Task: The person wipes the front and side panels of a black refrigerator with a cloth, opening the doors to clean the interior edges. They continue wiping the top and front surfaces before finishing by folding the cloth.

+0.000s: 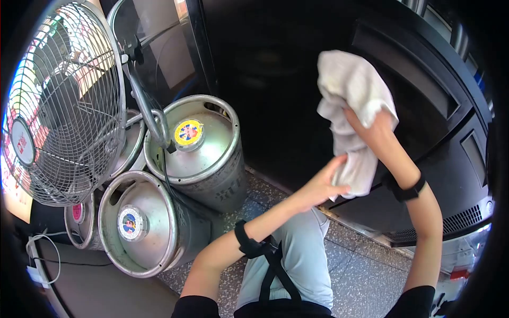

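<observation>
A white cloth [356,79] is draped over my right hand [371,127], bunched at the top and hanging down in folds. The cloth hides most of my right fingers, which grip it in front of a glossy black panel [275,69]. Lower down, my left hand [322,183] reaches toward the hanging end of the cloth. Its thumb and fingers are spread apart, with the tips right at the cloth's left edge. Both wrists wear black straps.
Several metal kegs stand on the left, including a keg with a yellow cap [201,143] and a nearer keg [135,257]. A wire-caged fan [69,106] rises beside them. Speckled floor tiles [350,265] lie below; a dark vented unit [450,175] is on the right.
</observation>
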`<action>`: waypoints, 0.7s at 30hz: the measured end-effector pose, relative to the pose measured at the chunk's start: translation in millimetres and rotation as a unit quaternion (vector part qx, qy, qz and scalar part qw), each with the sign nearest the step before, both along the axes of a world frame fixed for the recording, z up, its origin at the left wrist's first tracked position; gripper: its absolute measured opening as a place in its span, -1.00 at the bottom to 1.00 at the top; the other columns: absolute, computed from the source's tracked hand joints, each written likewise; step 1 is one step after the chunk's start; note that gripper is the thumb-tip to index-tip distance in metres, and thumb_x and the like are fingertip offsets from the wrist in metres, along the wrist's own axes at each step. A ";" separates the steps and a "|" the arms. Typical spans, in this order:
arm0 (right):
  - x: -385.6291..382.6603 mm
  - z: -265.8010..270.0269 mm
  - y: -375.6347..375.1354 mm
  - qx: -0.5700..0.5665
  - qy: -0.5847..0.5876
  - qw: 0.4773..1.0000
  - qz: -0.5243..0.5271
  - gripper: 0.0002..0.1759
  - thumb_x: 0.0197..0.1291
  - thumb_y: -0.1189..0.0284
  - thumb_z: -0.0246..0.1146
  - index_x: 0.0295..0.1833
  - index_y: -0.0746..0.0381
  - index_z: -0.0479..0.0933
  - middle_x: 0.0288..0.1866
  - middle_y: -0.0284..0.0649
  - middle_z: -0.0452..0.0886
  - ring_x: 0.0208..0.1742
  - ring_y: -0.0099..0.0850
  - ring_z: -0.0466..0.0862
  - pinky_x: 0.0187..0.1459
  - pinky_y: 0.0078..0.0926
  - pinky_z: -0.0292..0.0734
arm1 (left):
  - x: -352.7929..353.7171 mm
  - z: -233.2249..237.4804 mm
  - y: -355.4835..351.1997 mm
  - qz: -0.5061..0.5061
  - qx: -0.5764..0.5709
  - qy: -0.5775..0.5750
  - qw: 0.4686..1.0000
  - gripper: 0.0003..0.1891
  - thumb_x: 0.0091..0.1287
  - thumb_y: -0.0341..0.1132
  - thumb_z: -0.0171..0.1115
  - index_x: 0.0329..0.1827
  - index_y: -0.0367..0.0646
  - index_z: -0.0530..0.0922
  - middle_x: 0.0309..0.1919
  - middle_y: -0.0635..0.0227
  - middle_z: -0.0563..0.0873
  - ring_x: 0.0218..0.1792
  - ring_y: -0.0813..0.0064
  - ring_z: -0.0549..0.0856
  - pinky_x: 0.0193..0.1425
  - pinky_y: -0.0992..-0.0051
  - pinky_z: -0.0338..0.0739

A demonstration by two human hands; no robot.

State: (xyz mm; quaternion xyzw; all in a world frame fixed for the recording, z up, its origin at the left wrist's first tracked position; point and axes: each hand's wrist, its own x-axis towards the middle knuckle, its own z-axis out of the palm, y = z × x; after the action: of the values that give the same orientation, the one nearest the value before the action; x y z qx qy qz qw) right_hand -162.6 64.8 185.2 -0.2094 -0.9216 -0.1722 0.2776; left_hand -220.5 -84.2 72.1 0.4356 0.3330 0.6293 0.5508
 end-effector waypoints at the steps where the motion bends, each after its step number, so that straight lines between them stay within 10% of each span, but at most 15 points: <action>1: -19.9 4.9 -5.0 -0.018 0.045 0.998 0.043 -0.44 0.10 0.12 0.12 0.19 0.16 0.39 0.02 -0.04 0.55 -0.03 -0.12 0.58 -0.06 -0.26 0.50 | -10.1 2.3 -0.3 0.036 -0.002 -0.003 0.999 -0.16 0.10 -0.51 0.30 0.41 -0.27 0.00 0.33 0.24 0.21 0.33 0.46 0.21 0.36 0.49 0.12; 4: -79.8 -3.2 -29.6 -0.182 -0.028 0.983 0.004 -0.56 0.17 0.18 0.04 0.10 0.17 0.45 -0.07 -0.03 0.59 -0.08 -0.12 0.61 -0.07 -0.23 0.50 | -41.0 -4.1 -6.4 0.132 -0.023 -0.065 0.989 -0.22 0.10 -0.57 0.25 0.39 -0.27 0.04 0.27 0.24 0.28 0.29 0.45 0.31 0.32 0.46 0.23; 8: -137.3 -107.6 -27.4 -0.137 0.080 0.952 0.262 -0.61 0.20 0.33 0.05 0.11 0.26 0.43 -0.04 0.02 0.57 -0.04 -0.10 0.60 -0.03 -0.24 0.50 | -71.9 -31.7 -25.1 0.122 -0.086 -0.102 0.984 -0.31 0.13 -0.57 0.20 0.34 -0.22 0.13 0.19 0.28 0.40 0.23 0.48 0.40 0.28 0.47 0.27; 21: -151.5 -82.8 -40.3 -0.216 -0.166 0.951 0.147 -0.71 0.21 0.41 -0.03 -0.03 0.21 0.50 -0.11 -0.06 0.62 -0.11 -0.21 0.65 -0.13 -0.31 0.55 | -91.8 -12.3 -46.6 0.183 -0.087 -0.116 0.972 -0.38 0.20 -0.48 0.17 0.34 -0.16 0.15 0.15 0.31 0.43 0.18 0.51 0.43 0.23 0.47 0.31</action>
State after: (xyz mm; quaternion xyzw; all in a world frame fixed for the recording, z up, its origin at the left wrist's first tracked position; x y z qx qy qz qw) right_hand -314.1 24.5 102.4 -0.0947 -0.9905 0.0411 0.0912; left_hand -312.3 -130.8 59.7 0.2417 0.3938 0.7346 0.4969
